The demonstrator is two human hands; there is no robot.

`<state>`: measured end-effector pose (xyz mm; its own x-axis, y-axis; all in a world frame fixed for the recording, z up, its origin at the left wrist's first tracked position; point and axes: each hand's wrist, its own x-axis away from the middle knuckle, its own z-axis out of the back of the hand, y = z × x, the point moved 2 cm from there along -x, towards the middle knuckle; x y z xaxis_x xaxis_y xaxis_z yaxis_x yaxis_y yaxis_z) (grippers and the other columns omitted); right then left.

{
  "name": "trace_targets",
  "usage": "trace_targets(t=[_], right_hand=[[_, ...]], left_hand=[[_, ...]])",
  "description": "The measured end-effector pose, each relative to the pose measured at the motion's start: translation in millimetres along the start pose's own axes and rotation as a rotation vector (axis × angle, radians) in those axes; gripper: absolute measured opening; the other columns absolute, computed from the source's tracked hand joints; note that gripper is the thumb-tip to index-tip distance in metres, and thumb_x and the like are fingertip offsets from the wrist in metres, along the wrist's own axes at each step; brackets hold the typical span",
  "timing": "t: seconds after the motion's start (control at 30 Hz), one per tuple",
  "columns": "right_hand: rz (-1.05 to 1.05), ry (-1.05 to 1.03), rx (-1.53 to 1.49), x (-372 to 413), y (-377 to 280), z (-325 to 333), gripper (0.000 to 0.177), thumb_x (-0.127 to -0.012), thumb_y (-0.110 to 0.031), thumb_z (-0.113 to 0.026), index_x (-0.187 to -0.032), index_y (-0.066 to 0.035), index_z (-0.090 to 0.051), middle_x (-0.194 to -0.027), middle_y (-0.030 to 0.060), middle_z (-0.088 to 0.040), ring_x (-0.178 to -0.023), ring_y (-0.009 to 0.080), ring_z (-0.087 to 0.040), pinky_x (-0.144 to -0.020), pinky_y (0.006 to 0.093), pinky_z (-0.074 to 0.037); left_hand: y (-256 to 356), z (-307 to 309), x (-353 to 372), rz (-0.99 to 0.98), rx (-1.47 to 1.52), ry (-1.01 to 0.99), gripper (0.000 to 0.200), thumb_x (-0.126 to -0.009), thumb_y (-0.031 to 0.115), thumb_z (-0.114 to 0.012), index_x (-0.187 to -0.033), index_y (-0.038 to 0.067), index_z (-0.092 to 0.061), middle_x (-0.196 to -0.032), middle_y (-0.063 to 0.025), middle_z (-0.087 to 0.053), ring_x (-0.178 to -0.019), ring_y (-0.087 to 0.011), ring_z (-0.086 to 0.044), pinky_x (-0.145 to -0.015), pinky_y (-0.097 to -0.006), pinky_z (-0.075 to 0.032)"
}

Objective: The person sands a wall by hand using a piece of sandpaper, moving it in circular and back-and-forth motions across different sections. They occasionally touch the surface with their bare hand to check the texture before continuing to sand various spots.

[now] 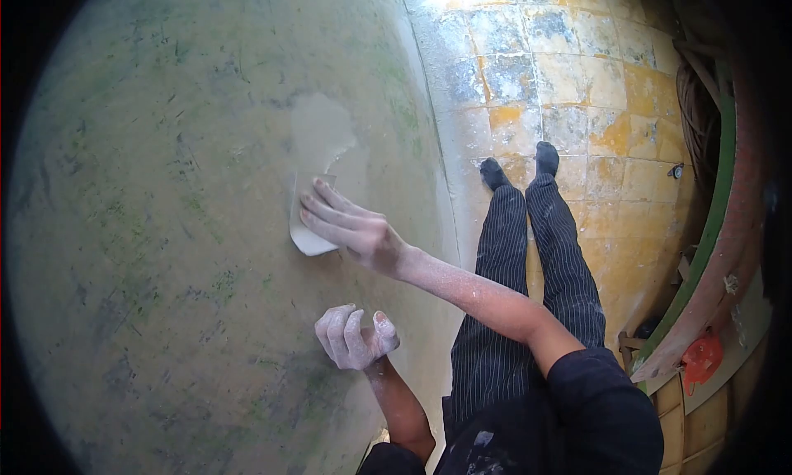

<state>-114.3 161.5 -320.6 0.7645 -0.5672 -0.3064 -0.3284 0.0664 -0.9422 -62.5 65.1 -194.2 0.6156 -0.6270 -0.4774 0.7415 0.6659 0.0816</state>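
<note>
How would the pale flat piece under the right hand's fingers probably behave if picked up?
The pale flat piece is probably light for its size, since its visible edge looks thin. Its broad, flat shape makes rolling unlikely. It may slip somewhat, as its face looks smooth and the right hand is coated in powder.

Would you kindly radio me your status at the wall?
Right hand holding white scraper against wall. Left hand half-curled, nothing visible in it. No obstruction seen.
</note>
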Motion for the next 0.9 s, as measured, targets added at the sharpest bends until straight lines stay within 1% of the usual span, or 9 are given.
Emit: trace_targets(t=[0.1, 0.17, 0.27, 0.37, 0.47, 0.57, 0.67, 0.77, 0.9], right_hand=[[0.138, -0.101, 0.074, 26.5, 39.2, -0.3, 0.065, -0.07, 0.018, -0.051, -0.13, -0.002, -0.062, -0.143, 0.015, -0.053, -0.137, 0.0338, -0.044, -0.113, 0.0409, -0.041], [-0.222, 0.106, 0.141, 32.2, 68.3, 6.2, 0.067, -0.07, 0.019, -0.048, -0.132, -0.002, -0.06, -0.144, 0.0153, -0.051, -0.137, 0.0335, -0.044, -0.113, 0.0408, -0.04], [-0.366, 0.11, 0.182, 30.3, 61.7, 2.2, 0.069, -0.07, 0.02, -0.045, -0.132, -0.004, -0.061, -0.144, 0.0156, -0.051, -0.138, 0.0324, -0.044, -0.114, 0.0401, -0.039], [-0.217, 0.108, 0.036, 2.6, 13.5, -6.7, 0.069, -0.071, 0.021, -0.042, -0.132, -0.005, -0.061, -0.143, 0.0167, -0.052, -0.138, 0.0316, -0.044, -0.114, 0.0402, -0.038], [-0.018, 0.069, -0.029, -16.1, 35.0, -0.6, 0.07, -0.071, 0.021, -0.042, -0.134, -0.006, -0.06, -0.143, 0.0165, -0.052, -0.138, 0.0314, -0.044, -0.115, 0.0407, -0.037], [-0.207, 0.092, 0.178, -6.6, 84.6, 9.1, 0.07, -0.072, 0.019, -0.044, -0.137, -0.005, -0.057, -0.144, 0.0154, -0.052, -0.138, 0.032, -0.044, -0.116, 0.0418, -0.035], [-0.218, 0.043, 0.085, -1.8, 69.8, 15.1, 0.067, -0.074, 0.018, -0.046, -0.136, -0.002, -0.057, -0.144, 0.0146, -0.052, -0.138, 0.032, -0.044, -0.117, 0.0423, -0.034], [-0.019, -0.02, -0.136, 8.5, 7.4, 4.6, 0.062, -0.076, 0.017, -0.046, -0.134, 0.001, -0.058, -0.142, 0.0157, -0.054, -0.137, 0.0321, -0.046, -0.117, 0.043, -0.034], [0.014, 0.025, -0.026, -19.5, -7.0, -7.5, 0.059, -0.078, 0.017, -0.045, -0.134, 0.002, -0.058, -0.141, 0.0167, -0.055, -0.136, 0.0324, -0.047, -0.115, 0.0434, -0.037]], left_hand=[[-1.6, -1.9, 4.4, 0.008, 0.007, 0.012, 0.016, -0.072, 0.017, -0.065, -0.072, 0.002, -0.059, -0.075, -0.0107, -0.061, -0.068, -0.0286, -0.058, -0.059, -0.0384, -0.048], [1.0, -4.8, -0.3, 0.012, 0.018, 0.022, 0.014, -0.068, 0.015, -0.063, -0.071, 0.003, -0.058, -0.076, -0.0114, -0.061, -0.069, -0.0296, -0.058, -0.061, -0.0394, -0.047], [0.7, -4.3, 0.0, 0.021, 0.006, -0.002, 0.013, -0.067, 0.014, -0.063, -0.071, 0.002, -0.058, -0.075, -0.0115, -0.061, -0.069, -0.03, -0.058, -0.061, -0.0395, -0.047], [1.5, -3.7, 0.4, 0.03, 0.011, -0.015, 0.013, -0.067, 0.014, -0.063, -0.07, 0.003, -0.057, -0.075, -0.0115, -0.06, -0.069, -0.03, -0.057, -0.062, -0.0395, -0.047], [1.4, -3.5, -1.7, 0.015, -0.013, -0.027, 0.013, -0.067, 0.013, -0.064, -0.071, 0.003, -0.057, -0.077, -0.0114, -0.06, -0.07, -0.0301, -0.058, -0.062, -0.0398, -0.048], [2.0, -4.4, -3.0, 0.037, -0.002, -0.043, 0.012, -0.068, 0.013, -0.064, -0.071, 0.003, -0.057, -0.078, -0.0114, -0.06, -0.072, -0.0302, -0.058, -0.063, -0.0403, -0.048], [3.1, -2.6, -5.9, -0.001, -0.011, -0.046, 0.017, -0.075, 0.017, -0.065, -0.073, 0.002, -0.057, -0.076, -0.0107, -0.06, -0.067, -0.0294, -0.059, -0.059, -0.0391, -0.05], [2.4, -1.8, -1.2, 0.04, -0.001, -0.062, 0.012, -0.069, 0.013, -0.064, -0.072, 0.003, -0.056, -0.079, -0.0111, -0.06, -0.072, -0.0304, -0.058, -0.064, -0.0406, -0.049], [3.8, -1.6, -5.6, -0.008, -0.029, -0.069, 0.018, -0.075, 0.017, -0.066, -0.073, 0.002, -0.057, -0.077, -0.011, -0.06, -0.067, -0.0294, -0.059, -0.059, -0.0391, -0.05]])
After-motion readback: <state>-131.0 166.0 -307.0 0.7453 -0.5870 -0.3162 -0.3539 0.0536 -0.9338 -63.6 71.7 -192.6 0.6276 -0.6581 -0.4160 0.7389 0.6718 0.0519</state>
